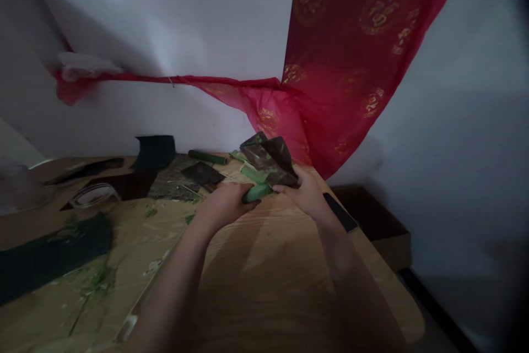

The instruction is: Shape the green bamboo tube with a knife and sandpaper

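Here is the left hand (231,201), its grip closed around a green roll (257,193) over the far part of the counter (264,276), towards its right edge. The fingers cover the roll's left end, so only the right part shows. And the right hand (306,192) has a folded sheet (270,157), brown blotched with green, pinched between thumb and fingers; its lower corner disappears behind them. Whether the right thumb touches the roll, I can't tell. A paler roll (253,173) peeks out just behind, partly hidden by the sheet.

Along the far edge lies a dark green tube (207,157), with a dark square (202,173) nearer, on a grey mat (171,179). A dark cloth (155,152) stands at the far edge, its folds lost in shadow. Over to the left, a pale coil (93,195) is smeared by blur, and a dark green strip (58,254) runs out of view past the left side. Green scraps (97,281) lie nearer, too blurred to sort. By the right edge, a flat black slab (341,213) is partly covered by the right forearm. The counter's near edge is mostly cut off, though its rounded right corner shows.
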The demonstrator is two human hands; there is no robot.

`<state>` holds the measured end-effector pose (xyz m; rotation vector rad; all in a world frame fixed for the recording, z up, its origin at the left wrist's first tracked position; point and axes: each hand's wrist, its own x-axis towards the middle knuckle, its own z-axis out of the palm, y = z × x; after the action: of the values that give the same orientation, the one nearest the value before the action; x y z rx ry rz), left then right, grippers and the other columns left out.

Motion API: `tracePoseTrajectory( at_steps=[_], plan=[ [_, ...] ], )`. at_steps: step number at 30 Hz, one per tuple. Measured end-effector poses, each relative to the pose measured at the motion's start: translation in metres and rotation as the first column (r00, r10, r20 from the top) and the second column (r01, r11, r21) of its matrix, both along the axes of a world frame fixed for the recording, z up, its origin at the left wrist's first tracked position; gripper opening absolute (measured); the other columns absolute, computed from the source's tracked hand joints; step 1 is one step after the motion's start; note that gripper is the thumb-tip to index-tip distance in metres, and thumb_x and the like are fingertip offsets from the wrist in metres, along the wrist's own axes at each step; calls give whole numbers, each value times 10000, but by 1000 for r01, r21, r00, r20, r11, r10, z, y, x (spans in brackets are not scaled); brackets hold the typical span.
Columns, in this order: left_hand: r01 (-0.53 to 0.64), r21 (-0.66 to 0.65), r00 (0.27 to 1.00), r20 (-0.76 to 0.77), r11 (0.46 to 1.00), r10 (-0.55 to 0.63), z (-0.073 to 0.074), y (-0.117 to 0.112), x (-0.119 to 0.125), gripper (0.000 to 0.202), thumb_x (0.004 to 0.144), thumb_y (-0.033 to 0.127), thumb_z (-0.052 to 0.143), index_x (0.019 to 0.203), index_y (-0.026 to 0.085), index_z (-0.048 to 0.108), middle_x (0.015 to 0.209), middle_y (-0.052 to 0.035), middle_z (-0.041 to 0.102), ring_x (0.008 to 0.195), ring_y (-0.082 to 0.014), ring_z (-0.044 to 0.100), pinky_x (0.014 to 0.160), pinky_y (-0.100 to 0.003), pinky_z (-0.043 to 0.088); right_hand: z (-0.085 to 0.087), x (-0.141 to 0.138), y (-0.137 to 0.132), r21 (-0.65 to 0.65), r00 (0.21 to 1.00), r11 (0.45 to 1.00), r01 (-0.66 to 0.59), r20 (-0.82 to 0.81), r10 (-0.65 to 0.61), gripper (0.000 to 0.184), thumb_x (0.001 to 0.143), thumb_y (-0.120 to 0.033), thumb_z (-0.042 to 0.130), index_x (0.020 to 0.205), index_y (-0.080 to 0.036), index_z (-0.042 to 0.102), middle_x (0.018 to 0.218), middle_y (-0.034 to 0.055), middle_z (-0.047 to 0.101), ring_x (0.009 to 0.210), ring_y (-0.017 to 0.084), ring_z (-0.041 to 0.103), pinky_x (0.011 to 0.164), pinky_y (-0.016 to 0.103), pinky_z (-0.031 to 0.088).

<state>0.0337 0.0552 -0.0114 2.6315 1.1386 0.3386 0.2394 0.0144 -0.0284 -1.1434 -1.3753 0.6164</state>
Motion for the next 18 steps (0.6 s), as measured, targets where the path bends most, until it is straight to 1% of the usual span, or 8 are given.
tracePoseTrajectory(
  at_steps=[3, 5, 7, 10, 12, 14, 16, 18],
  plan=[
    [-80, 92, 995, -44, 993, 84, 5, -8, 7, 263, 886, 417, 529, 909, 216, 697, 824, -77, 733, 721, -230, 667, 609, -293, 386, -2, -15, 1, 61, 963, 963, 262, -82, -257, 324, 693, -401, 785, 910, -168, 726, 800, 37, 742, 765, 225, 674, 716, 333, 547],
    [-115, 130, 990, -66, 985, 124, 7, -12, 10, 265, 888, 401, 520, 916, 213, 706, 851, -95, 740, 761, -250, 682, 623, -302, 401, -4, -20, 2, 93, 929, 926, 365, -104, -356, 310, 725, -422, 756, 894, -164, 720, 774, 38, 734, 740, 217, 664, 695, 318, 533],
    [-128, 145, 985, -100, 981, 143, 9, -12, 8, 272, 892, 402, 513, 915, 217, 712, 852, -102, 741, 778, -259, 689, 634, -306, 411, -4, -15, 3, 91, 947, 943, 320, -70, -314, 309, 728, -417, 758, 909, -169, 720, 801, 38, 740, 764, 216, 665, 714, 316, 527],
    [-106, 107, 985, -123, 989, 119, 11, -9, 1, 281, 892, 440, 525, 903, 236, 717, 830, -84, 740, 770, -251, 693, 626, -296, 408, -3, -2, 1, 13, 998, 998, 62, -2, -62, 347, 674, -388, 815, 937, -177, 731, 878, 36, 756, 820, 220, 681, 756, 326, 531],
    [-94, 72, 988, -115, 993, 102, 13, -10, 0, 292, 891, 464, 530, 899, 240, 718, 818, -74, 739, 761, -244, 694, 622, -289, 408, -2, 0, 1, -14, 1000, 1000, -9, -9, 9, 383, 626, -379, 850, 929, -173, 738, 877, 33, 759, 818, 225, 687, 753, 332, 536],
    [-120, 74, 986, -107, 990, 128, 14, -13, 3, 309, 892, 473, 527, 908, 233, 721, 823, -83, 740, 771, -248, 697, 641, -292, 420, -4, -7, 2, 24, 991, 993, 114, -78, -111, 355, 632, -390, 840, 886, -165, 736, 824, 33, 752, 783, 225, 680, 728, 330, 538],
    [-161, 96, 979, -114, 982, 171, 13, -16, 7, 317, 893, 463, 522, 923, 223, 726, 853, -102, 743, 794, -258, 700, 668, -300, 437, -7, -16, 4, 74, 946, 953, 294, -166, -279, 300, 674, -403, 800, 838, -164, 724, 767, 34, 736, 740, 218, 664, 689, 320, 533],
    [-177, 112, 972, -135, 978, 191, 12, -17, 8, 320, 889, 459, 526, 919, 215, 730, 869, -116, 743, 813, -267, 703, 685, -306, 449, -9, -21, 5, 94, 921, 927, 364, -187, -343, 263, 708, -412, 768, 804, -173, 717, 716, 25, 714, 692, 203, 642, 644, 305, 521]
  ],
)
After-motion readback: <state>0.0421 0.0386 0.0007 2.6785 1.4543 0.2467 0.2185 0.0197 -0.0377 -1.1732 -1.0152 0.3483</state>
